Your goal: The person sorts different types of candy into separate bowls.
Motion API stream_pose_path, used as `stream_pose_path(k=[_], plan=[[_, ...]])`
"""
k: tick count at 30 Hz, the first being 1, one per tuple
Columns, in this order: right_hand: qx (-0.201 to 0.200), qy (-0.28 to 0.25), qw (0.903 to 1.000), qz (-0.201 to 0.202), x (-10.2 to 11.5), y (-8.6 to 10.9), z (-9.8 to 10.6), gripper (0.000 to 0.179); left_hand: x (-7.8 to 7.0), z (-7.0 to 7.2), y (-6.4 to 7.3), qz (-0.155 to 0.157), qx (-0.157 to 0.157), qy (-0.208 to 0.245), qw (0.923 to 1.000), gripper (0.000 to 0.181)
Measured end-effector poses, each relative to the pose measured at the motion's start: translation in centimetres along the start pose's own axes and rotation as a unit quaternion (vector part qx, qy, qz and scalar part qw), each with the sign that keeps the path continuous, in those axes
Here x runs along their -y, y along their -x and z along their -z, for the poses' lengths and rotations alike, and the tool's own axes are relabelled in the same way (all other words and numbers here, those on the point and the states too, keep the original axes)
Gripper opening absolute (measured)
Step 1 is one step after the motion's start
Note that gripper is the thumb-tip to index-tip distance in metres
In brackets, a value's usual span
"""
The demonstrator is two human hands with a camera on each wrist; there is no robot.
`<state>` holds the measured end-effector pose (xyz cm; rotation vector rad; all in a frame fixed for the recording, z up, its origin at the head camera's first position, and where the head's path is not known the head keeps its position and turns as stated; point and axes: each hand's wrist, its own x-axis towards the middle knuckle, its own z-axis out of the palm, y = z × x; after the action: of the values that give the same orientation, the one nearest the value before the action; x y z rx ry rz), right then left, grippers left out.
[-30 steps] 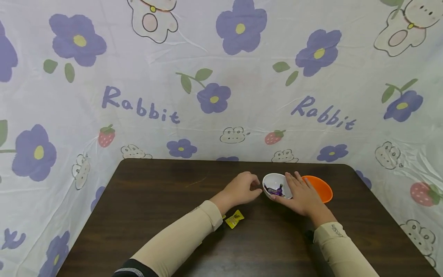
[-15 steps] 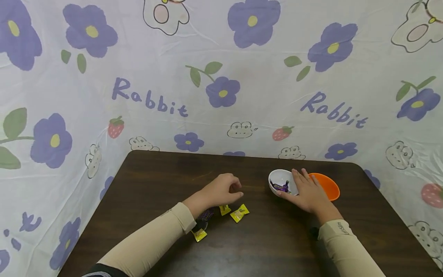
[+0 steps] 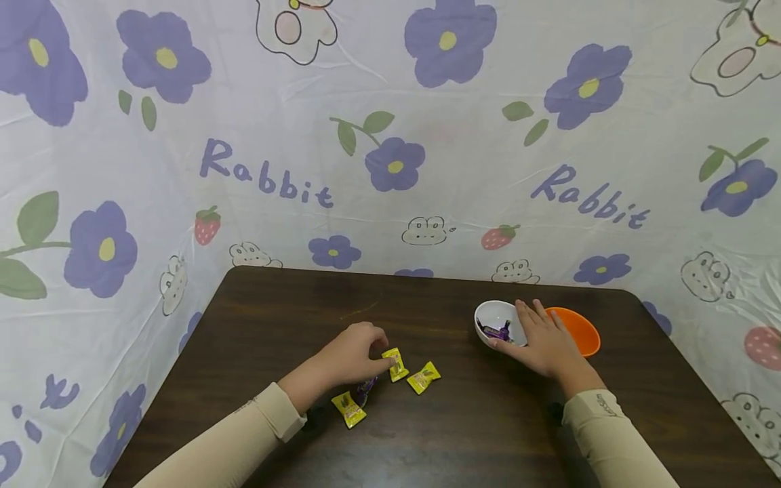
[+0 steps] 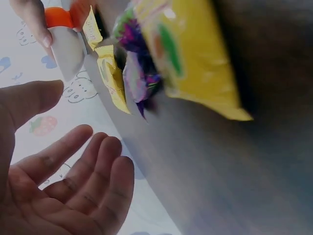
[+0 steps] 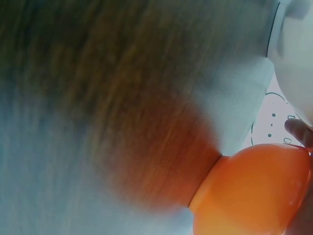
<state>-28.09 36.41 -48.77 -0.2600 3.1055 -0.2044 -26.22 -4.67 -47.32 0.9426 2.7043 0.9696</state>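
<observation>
My left hand [image 3: 350, 352] hovers beside the loose candies with its fingers loosely bent. Nothing lies in its palm in the left wrist view. Near its fingertips is one yellow-wrapped candy [image 3: 398, 366]; a second yellow candy [image 3: 424, 377] lies to the right and a third yellow candy [image 3: 349, 409] closer to me. A purple-wrapped candy [image 3: 366, 391], partly hidden by the hand, sits among them. My right hand [image 3: 546, 349] rests with fairly straight fingers over the adjoining rims of a white bowl [image 3: 497, 310] and an orange bowl [image 3: 576, 332]. Purple-wrapped candies [image 3: 497, 332] are inside the white bowl.
Everything stands on a dark brown wooden table [image 3: 464, 434]. Behind its far edge hangs a white cloth [image 3: 354, 210] printed with flowers and rabbits. The orange bowl's inside is partly covered by the right hand.
My left hand has moved from beside the white bowl left and nearer to me, down to the candies, uncovering more of them. My right hand stays on the bowls. The head view has shifted slightly.
</observation>
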Motion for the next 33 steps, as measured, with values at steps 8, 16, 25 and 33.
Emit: stream_pose_path(k=[8,16,25,33], plan=[[-0.002,-0.004,1.0,-0.003,-0.2,-0.1,0.1,0.116,0.5,0.7,2.1,0.035,-0.009,-0.002,0.9993,0.035],[-0.003,0.0,1.0,0.0,0.0,0.0,0.3,0.117,1.0,0.3,3.9,0.058,-0.011,-0.01,0.9982,0.037],[-0.001,-0.004,1.0,-0.001,0.2,0.2,0.2,0.117,1.0,-0.6,4.9,0.048,-0.011,-0.014,0.9987,0.027],[-0.006,-0.003,1.0,-0.002,0.2,0.3,-0.1,0.116,0.9,-1.1,4.9,0.051,-0.003,-0.011,0.9986,0.03]])
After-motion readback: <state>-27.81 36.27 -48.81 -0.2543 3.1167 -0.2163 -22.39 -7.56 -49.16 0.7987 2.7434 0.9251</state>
